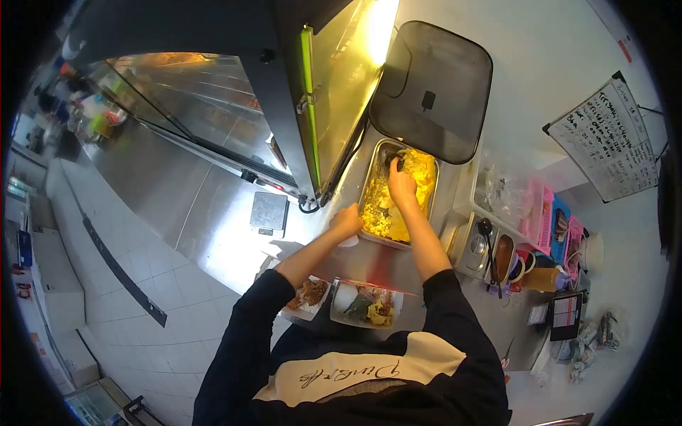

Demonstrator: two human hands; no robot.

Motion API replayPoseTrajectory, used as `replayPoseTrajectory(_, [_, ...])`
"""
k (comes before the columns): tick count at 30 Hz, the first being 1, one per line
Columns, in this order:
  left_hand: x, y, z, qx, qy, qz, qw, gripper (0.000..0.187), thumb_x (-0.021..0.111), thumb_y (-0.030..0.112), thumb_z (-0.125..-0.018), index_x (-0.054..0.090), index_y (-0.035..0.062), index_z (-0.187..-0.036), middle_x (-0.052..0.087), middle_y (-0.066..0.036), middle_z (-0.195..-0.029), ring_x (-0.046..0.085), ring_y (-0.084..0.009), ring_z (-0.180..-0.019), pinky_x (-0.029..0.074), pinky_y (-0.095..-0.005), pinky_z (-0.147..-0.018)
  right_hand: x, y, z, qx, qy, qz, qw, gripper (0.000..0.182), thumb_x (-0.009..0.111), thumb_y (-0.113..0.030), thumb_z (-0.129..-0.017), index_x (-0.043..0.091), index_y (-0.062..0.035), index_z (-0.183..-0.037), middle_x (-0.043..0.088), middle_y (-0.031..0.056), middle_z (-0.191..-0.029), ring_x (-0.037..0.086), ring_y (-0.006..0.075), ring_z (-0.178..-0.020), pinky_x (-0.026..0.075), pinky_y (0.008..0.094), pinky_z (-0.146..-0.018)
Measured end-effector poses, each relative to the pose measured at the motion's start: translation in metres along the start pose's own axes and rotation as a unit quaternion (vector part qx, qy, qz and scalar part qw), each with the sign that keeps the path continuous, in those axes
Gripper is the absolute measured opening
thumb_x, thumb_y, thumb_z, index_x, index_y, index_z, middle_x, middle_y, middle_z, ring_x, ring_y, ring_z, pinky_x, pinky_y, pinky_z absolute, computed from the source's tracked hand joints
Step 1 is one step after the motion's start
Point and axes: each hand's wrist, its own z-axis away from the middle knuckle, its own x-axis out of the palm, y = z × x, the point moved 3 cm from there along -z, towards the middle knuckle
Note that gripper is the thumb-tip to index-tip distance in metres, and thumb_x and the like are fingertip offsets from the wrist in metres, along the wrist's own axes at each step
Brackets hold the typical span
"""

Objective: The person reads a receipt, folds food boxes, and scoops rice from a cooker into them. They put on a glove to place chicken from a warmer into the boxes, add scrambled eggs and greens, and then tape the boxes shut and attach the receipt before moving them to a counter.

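Right hand (403, 186) clamps a dark utensil (396, 165) within reach of yellow food (420, 169). Left hand (346, 221) curls beside the tray (387, 243) — perhaps steadying it — finger closure unclear.

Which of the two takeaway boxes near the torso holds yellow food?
The right box: yellow food at its lower right; the left box shows brown food, none yellow.

Right hand (403, 188) reaching ahead of left, gripping; left hand (347, 221) curled, closer to torso; forearms (424, 245) bare, angled forward.
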Motion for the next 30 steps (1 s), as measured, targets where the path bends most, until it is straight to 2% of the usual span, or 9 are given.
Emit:
replayPoseTrajectory(5, [0.0, -0.004, 0.0, 0.02, 0.012, 0.044, 0.999, 0.032, 0.053, 0.016, -0.078, 0.055, 0.0097, -0.11, 0.063, -0.02, -0.104, 0.059, -0.0361, -0.099, 0.046, -0.0469, -0.084, -0.004, -0.023, 0.071, -0.057, -0.054, 0.012, 0.997, 0.049, 0.044, -0.008, -0.083, 0.036, -0.0044, -0.132, 0.063, 0.0241, -0.074, 0.063, 0.0394, -0.067, 0.049, 0.0507, -0.059])
replayPoseTrajectory(8, [0.011, -0.014, -0.012, 0.056, 0.014, 0.063, 0.996, 0.033, 0.054, 0.016, -0.078, 0.056, 0.0107, -0.111, 0.062, -0.02, -0.105, 0.059, -0.0367, -0.098, 0.046, -0.0464, -0.084, -0.004, -0.005, 0.095, -0.173, -0.088, -0.058, 0.979, 0.044, 0.045, -0.009, -0.084, 0.039, -0.0027, -0.127, 0.063, 0.0219, -0.071, 0.063, 0.0385, -0.064, 0.049, 0.0498, -0.057])
replayPoseTrajectory(9, [0.009, -0.013, -0.009, 0.056, 0.01, 0.081, 0.995, 0.033, 0.054, 0.017, -0.078, 0.057, 0.0087, -0.11, 0.062, -0.02, -0.107, 0.059, -0.0361, -0.1, 0.046, -0.0445, -0.086, -0.032, -0.011, 0.102, -0.14, -0.132, -0.056, 0.98, 0.041, 0.045, -0.011, -0.085, 0.039, -0.0024, -0.125, 0.064, 0.0218, -0.073, 0.063, 0.0387, -0.066, 0.048, 0.0497, -0.06])
replayPoseTrajectory(12, [0.009, -0.015, -0.002, 0.063, 0.026, 0.116, 0.991, 0.036, 0.056, 0.018, -0.078, 0.058, 0.0056, -0.111, 0.061, -0.021, -0.108, 0.058, -0.0353, -0.103, 0.045, -0.0426, -0.087, -0.05, -0.01, 0.108, -0.009, -0.077, -0.011, 0.997, 0.036, 0.043, -0.013, -0.088, 0.04, -0.0012, -0.121, 0.064, 0.0231, -0.078, 0.063, 0.0396, -0.072, 0.048, 0.0503, -0.064])
replayPoseTrajectory(13, [0.009, -0.015, 0.001, 0.049, 0.024, 0.126, 0.991, 0.038, 0.057, 0.018, -0.077, 0.057, 0.0028, -0.112, 0.061, -0.022, -0.108, 0.057, -0.0344, -0.105, 0.045, -0.0411, -0.088, -0.04, -0.005, 0.109, 0.009, -0.097, 0.002, 0.995, 0.028, 0.041, -0.016, -0.09, 0.042, -0.0003, -0.114, 0.064, 0.0233, -0.08, 0.063, 0.0396, -0.076, 0.047, 0.0508, -0.066])
replayPoseTrajectory(16, [0.018, -0.022, 0.003, 0.039, -0.003, 0.176, 0.984, 0.036, 0.058, 0.014, -0.075, 0.058, 0.0018, -0.109, 0.061, -0.022, -0.107, 0.059, -0.0343, -0.101, 0.046, -0.0401, -0.085, -0.026, -0.015, 0.126, -0.004, -0.084, -0.042, 0.996, 0.026, 0.04, -0.017, -0.09, 0.042, 0.0011, -0.109, 0.064, 0.025, -0.08, 0.063, 0.0414, -0.077, 0.047, 0.0517, -0.067])
replayPoseTrajectory(17, [0.022, -0.024, 0.0, 0.04, -0.017, 0.204, 0.978, 0.036, 0.058, 0.014, -0.075, 0.059, 0.0014, -0.108, 0.062, -0.022, -0.106, 0.06, -0.0342, -0.099, 0.047, -0.04, -0.083, -0.006, -0.012, 0.128, -0.003, -0.102, -0.135, 0.986, 0.03, 0.039, -0.019, -0.092, 0.04, 0.0023, -0.113, 0.063, 0.0274, -0.083, 0.061, 0.044, -0.08, 0.046, 0.0528, -0.07])
replayPoseTrajectory(24, [0.051, -0.037, -0.015, 0.038, -0.064, 0.371, 0.926, 0.03, 0.057, 0.008, -0.074, 0.06, -0.0025, -0.102, 0.064, -0.019, -0.09, 0.064, -0.0277, -0.079, 0.05, -0.0379, -0.064, -0.033, -0.017, 0.151, 0.061, -0.083, -0.132, 0.986, 0.032, 0.04, -0.026, -0.094, 0.04, 0.0003, -0.112, 0.061, 0.0299, -0.079, 0.061, 0.0449, -0.078, 0.046, 0.0536, -0.067])
replayPoseTrajectory(30, [0.051, -0.036, -0.022, 0.025, -0.104, 0.386, 0.916, 0.022, 0.053, 0.002, -0.075, 0.06, -0.0024, -0.095, 0.063, -0.013, -0.083, 0.06, -0.0215, -0.072, 0.047, -0.0348, -0.058, -0.032, -0.045, 0.158, -0.096, -0.128, -0.169, 0.973, 0.036, 0.042, -0.027, -0.094, 0.041, 0.0011, -0.117, 0.06, 0.0298, -0.078, 0.06, 0.0464, -0.073, 0.046, 0.0535, -0.065])
